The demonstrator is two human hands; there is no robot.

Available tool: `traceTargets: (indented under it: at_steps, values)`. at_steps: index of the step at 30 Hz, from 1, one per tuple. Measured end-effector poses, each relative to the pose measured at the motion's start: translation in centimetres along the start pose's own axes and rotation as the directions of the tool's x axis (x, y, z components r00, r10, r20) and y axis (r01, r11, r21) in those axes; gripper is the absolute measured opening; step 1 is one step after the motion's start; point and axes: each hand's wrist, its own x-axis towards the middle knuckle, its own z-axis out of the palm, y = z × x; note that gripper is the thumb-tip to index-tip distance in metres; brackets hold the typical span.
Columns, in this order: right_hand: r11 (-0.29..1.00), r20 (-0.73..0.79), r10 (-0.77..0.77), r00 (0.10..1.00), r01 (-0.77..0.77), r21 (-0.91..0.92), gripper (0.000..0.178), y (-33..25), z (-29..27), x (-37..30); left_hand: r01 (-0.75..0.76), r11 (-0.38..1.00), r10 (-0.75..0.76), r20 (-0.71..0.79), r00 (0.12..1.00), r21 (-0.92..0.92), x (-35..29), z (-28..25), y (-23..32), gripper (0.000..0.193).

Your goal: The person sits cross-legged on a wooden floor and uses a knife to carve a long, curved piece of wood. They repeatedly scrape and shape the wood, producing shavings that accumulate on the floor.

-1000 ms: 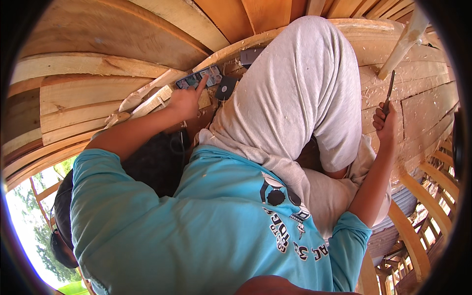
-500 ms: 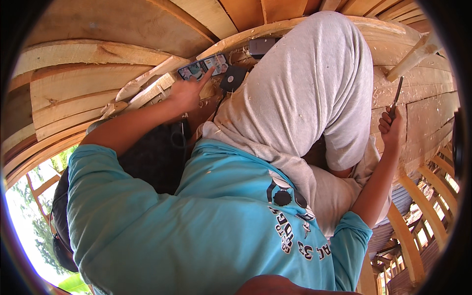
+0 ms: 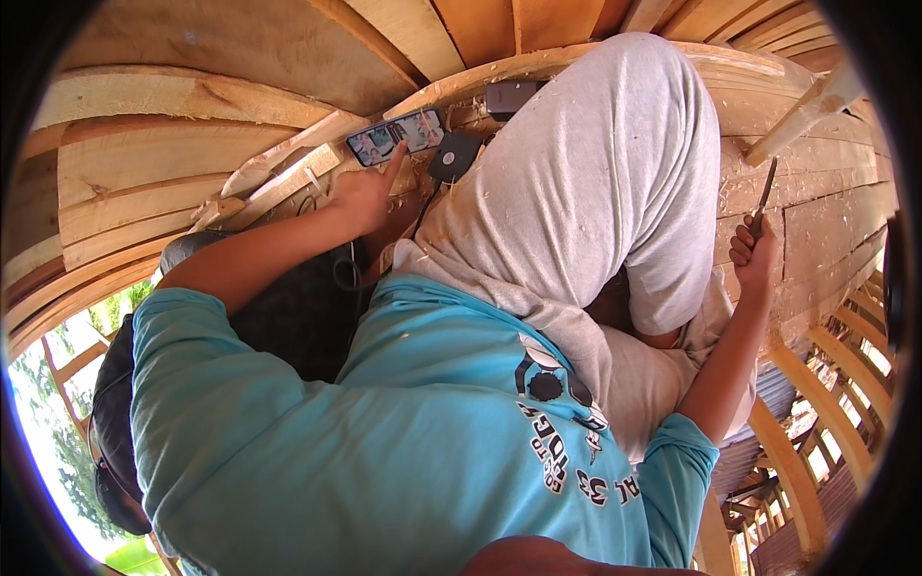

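My left hand [image 3: 363, 199] reaches to a phone [image 3: 394, 137] that leans by the wooden boards with its screen lit. Its index finger is stretched out at the lower edge of the screen; whether it touches the glass I cannot tell. The other fingers are curled and hold nothing. On the far right, my right hand [image 3: 756, 252] is closed round the handle of a slim knife [image 3: 766, 192], its narrow blade pointing up and away. A wooden post [image 3: 802, 113] stands just past the blade tip.
A small black box [image 3: 453, 156] with a cable lies beside the phone. Behind it is a dark rectangular device [image 3: 509, 99]. My bent leg [image 3: 595, 182] fills the middle. Wood shavings are scattered over the planks [image 3: 836, 221]. Wooden slats [image 3: 797, 470] line the lower right.
My left index finger has moved slightly left and down across the phone, and the picture on the screen differs. My right hand and the knife have shifted slightly left and down.
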Motion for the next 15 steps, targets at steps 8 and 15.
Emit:
traceTargets:
  at_steps: [8,15]
  values:
    - [0.999,-0.002,-0.047,0.999,0.047,0.011,0.034,0.0,-0.6,0.0,-0.021,1.0,0.02,-0.178,0.984,-0.006,-3.7,-13.0,3.9,0.046]
    - [0.997,0.003,-0.072,0.997,0.072,0.026,0.038,-1.2,-0.1,-0.8,-0.735,0.485,0.424,-0.608,0.672,-0.474,-12.7,-26.3,12.3,0.03]
